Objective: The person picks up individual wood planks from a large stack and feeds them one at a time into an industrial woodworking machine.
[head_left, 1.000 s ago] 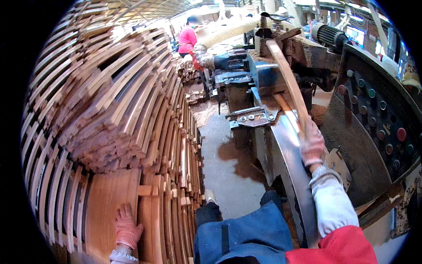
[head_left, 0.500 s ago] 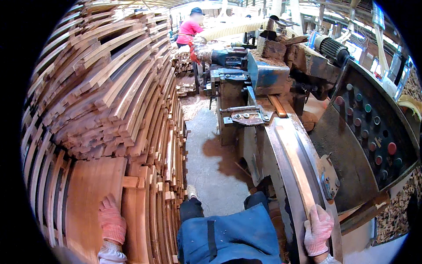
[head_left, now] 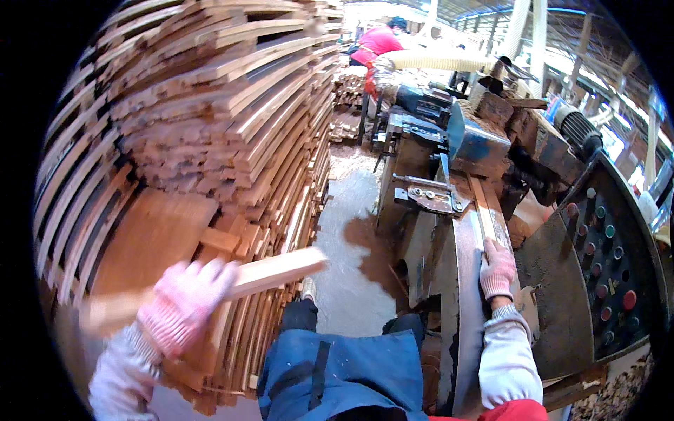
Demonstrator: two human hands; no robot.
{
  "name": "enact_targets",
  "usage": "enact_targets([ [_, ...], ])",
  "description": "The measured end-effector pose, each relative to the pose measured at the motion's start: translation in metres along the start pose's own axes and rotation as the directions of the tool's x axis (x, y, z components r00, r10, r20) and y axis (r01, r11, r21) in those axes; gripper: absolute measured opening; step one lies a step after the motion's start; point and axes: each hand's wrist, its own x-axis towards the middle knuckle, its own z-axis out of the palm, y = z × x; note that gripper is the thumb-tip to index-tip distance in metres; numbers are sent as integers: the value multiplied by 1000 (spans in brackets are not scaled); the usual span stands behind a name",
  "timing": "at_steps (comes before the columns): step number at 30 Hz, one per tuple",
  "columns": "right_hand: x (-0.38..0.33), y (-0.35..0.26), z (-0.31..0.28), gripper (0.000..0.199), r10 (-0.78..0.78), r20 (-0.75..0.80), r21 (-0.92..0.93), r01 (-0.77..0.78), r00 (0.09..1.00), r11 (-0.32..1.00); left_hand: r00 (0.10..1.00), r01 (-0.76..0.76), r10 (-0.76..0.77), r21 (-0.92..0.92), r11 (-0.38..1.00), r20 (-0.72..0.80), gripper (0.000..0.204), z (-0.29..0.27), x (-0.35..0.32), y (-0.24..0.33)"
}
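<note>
Above the stacked timber at the left, my left hand (head_left: pixel 186 302), in a pale pink-stained glove, grips a wooden strip (head_left: pixel 281 272). The strip lies slantwise, its right end over the aisle and its left end blurred. My right hand (head_left: pixel 498 270), gloved too, closes on the near end of another wooden strip (head_left: pixel 482 210). That one lies flat on the metal bed (head_left: pixel 467 344) of a woodworking machine. Its far end runs toward the blue metal housing (head_left: pixel 481 144), where it passes out of sight.
High stacks of wooden strips (head_left: pixel 182 154) fill the left side, with a wide brown board (head_left: pixel 154 238) below them. A control panel (head_left: pixel 614 259) with coloured buttons stands at the right. A person in pink (head_left: pixel 379 43) is at the back. Grey floor (head_left: pixel 351 238) shows between stack and machine.
My left hand has lifted a wooden strip off the stack and moved right. My right hand has slid the other strip forward along the bed. The view has swung left.
</note>
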Motion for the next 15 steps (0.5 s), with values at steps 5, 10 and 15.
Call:
enact_targets([
  [5, -6, -99, -49, 47, -198, 119, 706, 57, 973, 706, 868, -472, 443, -95, 876, -226, 37, 9, 112, 55],
  [10, -106, -126, -160, 105, -269, 486, 587, -82, 831, 806, 613, -661, 557, 21, 750, -560, 19, 9, 203, 161],
  [15, -212, -103, -205, 86, 128, 476, 305, -300, 870, 904, 464, -619, 315, -49, 784, -828, 18, 25, 234, 228],
])
